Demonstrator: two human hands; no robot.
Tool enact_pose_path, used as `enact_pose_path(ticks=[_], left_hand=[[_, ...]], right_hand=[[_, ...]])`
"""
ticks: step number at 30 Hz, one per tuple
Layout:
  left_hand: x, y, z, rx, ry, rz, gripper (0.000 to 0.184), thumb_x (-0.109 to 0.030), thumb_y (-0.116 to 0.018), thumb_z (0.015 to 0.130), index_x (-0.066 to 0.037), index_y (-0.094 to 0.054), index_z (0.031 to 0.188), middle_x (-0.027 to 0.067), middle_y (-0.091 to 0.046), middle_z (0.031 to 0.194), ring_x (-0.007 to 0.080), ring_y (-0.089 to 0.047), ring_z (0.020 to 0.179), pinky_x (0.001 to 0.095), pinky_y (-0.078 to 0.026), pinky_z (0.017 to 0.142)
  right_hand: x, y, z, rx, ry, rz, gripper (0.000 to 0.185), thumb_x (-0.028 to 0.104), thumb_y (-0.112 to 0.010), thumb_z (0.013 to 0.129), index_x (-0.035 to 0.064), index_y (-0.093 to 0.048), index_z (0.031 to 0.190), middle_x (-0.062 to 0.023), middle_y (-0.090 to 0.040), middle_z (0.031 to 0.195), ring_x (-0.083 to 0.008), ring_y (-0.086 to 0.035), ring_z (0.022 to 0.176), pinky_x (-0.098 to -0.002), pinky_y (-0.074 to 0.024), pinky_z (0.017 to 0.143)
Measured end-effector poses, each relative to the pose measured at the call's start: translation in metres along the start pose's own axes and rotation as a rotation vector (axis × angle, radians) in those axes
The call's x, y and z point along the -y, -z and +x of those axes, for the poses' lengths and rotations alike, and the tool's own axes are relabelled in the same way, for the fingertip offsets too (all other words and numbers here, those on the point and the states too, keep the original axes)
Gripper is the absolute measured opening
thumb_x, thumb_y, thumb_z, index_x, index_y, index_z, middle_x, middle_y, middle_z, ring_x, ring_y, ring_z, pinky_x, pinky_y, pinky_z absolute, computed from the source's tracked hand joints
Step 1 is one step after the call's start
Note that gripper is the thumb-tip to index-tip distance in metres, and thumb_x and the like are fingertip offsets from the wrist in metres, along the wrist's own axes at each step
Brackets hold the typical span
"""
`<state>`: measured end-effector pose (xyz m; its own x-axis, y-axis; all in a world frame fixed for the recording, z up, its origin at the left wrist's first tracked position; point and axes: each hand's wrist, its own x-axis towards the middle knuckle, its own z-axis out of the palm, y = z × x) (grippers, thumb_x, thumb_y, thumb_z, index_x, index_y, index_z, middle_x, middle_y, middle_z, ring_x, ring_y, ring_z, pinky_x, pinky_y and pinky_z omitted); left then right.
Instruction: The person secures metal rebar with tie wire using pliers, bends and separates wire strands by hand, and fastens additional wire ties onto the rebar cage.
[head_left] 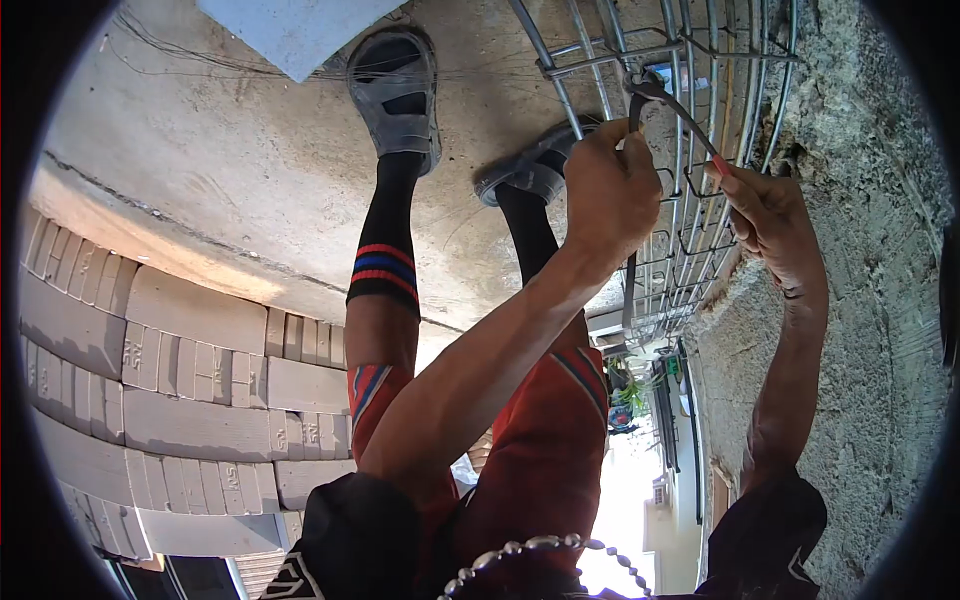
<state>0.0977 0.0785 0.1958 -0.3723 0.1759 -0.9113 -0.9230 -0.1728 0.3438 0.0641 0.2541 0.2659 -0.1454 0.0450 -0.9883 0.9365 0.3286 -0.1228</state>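
Note:
A pair of dark metal pincers (650, 92) with a red-tipped handle has its head against a joint of a metal wire frame (690, 45) at the upper right. My left hand (612, 190) is closed around one handle, just below the head. Out at the end of the other handle, the fingers of my right hand (765, 220) close on the red tip. The handles are spread apart. Whatever lies between the jaws is too small to make out.
A rough concrete wall (860, 280) runs along the right, beside the wire frame. Stacked grey blocks (195, 310) line the left. Thin loose wires (190, 55) and a pale sheet (295, 30) lie on the concrete floor near my sandalled feet (395, 90).

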Motion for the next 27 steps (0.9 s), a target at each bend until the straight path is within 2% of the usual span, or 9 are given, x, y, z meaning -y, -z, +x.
enact_pose_path(ticks=[8, 13, 16, 19, 22, 23, 24, 25, 27], left_hand=[[-0.002, -0.006, -0.004, -0.049, 0.026, -0.038, 0.032, -0.016, -0.043, 0.092, 0.011, -0.052, 0.108, 0.0037, -0.051, 0.052, 0.0059, -0.042, 0.038, 0.0224, -0.031, 0.035], [-0.005, 0.000, 0.007, -0.094, 0.055, -0.031, 0.032, -0.017, -0.044, 0.092, 0.010, -0.051, 0.109, 0.0034, -0.051, 0.052, 0.0060, -0.040, 0.035, 0.0216, -0.030, 0.033], [-0.018, 0.007, 0.005, 0.029, 0.171, -0.142, 0.033, -0.020, -0.044, 0.092, 0.006, -0.051, 0.110, 0.0078, -0.056, 0.064, 0.0085, -0.049, 0.047, 0.0222, -0.038, 0.040], [-0.010, 0.004, 0.017, 0.088, 0.292, -0.470, 0.034, -0.027, -0.041, 0.095, 0.002, -0.051, 0.111, 0.0125, -0.059, 0.083, 0.0151, -0.059, 0.072, 0.0258, -0.046, 0.055], [-0.016, -0.018, 0.020, 0.264, 0.415, -0.859, 0.037, -0.032, -0.035, 0.098, -0.002, -0.051, 0.110, 0.0145, -0.058, 0.098, 0.0233, -0.057, 0.097, 0.0329, -0.050, 0.072], [-0.011, -0.024, 0.025, 0.249, 0.425, -0.835, 0.040, -0.034, -0.032, 0.098, 0.000, -0.050, 0.110, 0.0140, -0.060, 0.091, 0.0288, -0.060, 0.095, 0.0382, -0.051, 0.076], [-0.009, -0.027, 0.025, 0.227, 0.427, -0.787, 0.040, -0.034, -0.031, 0.098, 0.001, -0.049, 0.109, 0.0137, -0.060, 0.088, 0.0290, -0.060, 0.093, 0.0396, -0.051, 0.077], [-0.009, -0.031, 0.025, 0.207, 0.426, -0.739, 0.041, -0.034, -0.031, 0.099, 0.001, -0.049, 0.108, 0.0135, -0.061, 0.086, 0.0293, -0.061, 0.091, 0.0409, -0.051, 0.078], [-0.010, -0.032, 0.029, 0.184, 0.428, -0.697, 0.042, -0.034, -0.028, 0.099, 0.002, -0.048, 0.105, 0.0127, -0.061, 0.077, 0.0304, -0.064, 0.084, 0.0424, -0.052, 0.077]], right_hand=[[0.002, 0.006, 0.007, 0.035, 0.031, -0.038, 0.035, 0.029, -0.061, 0.088, 0.0015, -0.063, 0.110, 0.0061, -0.042, 0.051, -0.0001, -0.036, 0.040, -0.0181, -0.0270, 0.036], [0.000, 0.006, 0.022, 0.044, 0.060, -0.040, 0.036, 0.029, -0.061, 0.088, 0.0012, -0.062, 0.111, 0.0048, -0.045, 0.050, 0.0000, -0.036, 0.040, -0.0183, -0.0260, 0.035], [0.005, 0.002, 0.023, 0.048, 0.047, -0.023, 0.036, 0.029, -0.061, 0.088, 0.0015, -0.061, 0.112, 0.0043, -0.046, 0.051, 0.0002, -0.035, 0.040, -0.0179, -0.0248, 0.035], [0.006, -0.006, 0.018, 0.049, -0.024, 0.083, 0.035, 0.028, -0.060, 0.089, 0.0016, -0.061, 0.112, 0.0033, -0.047, 0.053, 0.0003, -0.034, 0.040, -0.0174, -0.0235, 0.035], [0.007, -0.013, 0.014, 0.003, -0.054, 0.129, 0.031, 0.025, -0.060, 0.089, 0.0022, -0.062, 0.111, 0.0022, -0.049, 0.055, 0.0007, -0.034, 0.041, -0.0164, -0.0224, 0.035], [0.008, -0.016, 0.012, -0.020, -0.048, 0.123, 0.030, 0.024, -0.060, 0.089, 0.0021, -0.062, 0.110, 0.0020, -0.049, 0.056, 0.0009, -0.034, 0.041, -0.0162, -0.0230, 0.036], [0.009, -0.019, 0.010, -0.040, -0.048, 0.116, 0.030, 0.023, -0.060, 0.089, 0.0021, -0.063, 0.110, 0.0018, -0.050, 0.056, 0.0010, -0.035, 0.042, -0.0159, -0.0236, 0.036], [0.008, -0.025, 0.008, -0.128, 0.035, 0.014, 0.035, 0.026, -0.063, 0.086, 0.0000, -0.062, 0.110, -0.0037, -0.055, 0.056, -0.0044, -0.046, 0.043, -0.0188, -0.0346, 0.040], [0.025, -0.035, -0.005, -0.131, 0.157, -0.255, 0.044, 0.028, -0.066, 0.083, -0.0040, -0.058, 0.112, -0.0102, -0.059, 0.062, -0.0149, -0.056, 0.049, -0.0258, -0.0436, 0.049]])
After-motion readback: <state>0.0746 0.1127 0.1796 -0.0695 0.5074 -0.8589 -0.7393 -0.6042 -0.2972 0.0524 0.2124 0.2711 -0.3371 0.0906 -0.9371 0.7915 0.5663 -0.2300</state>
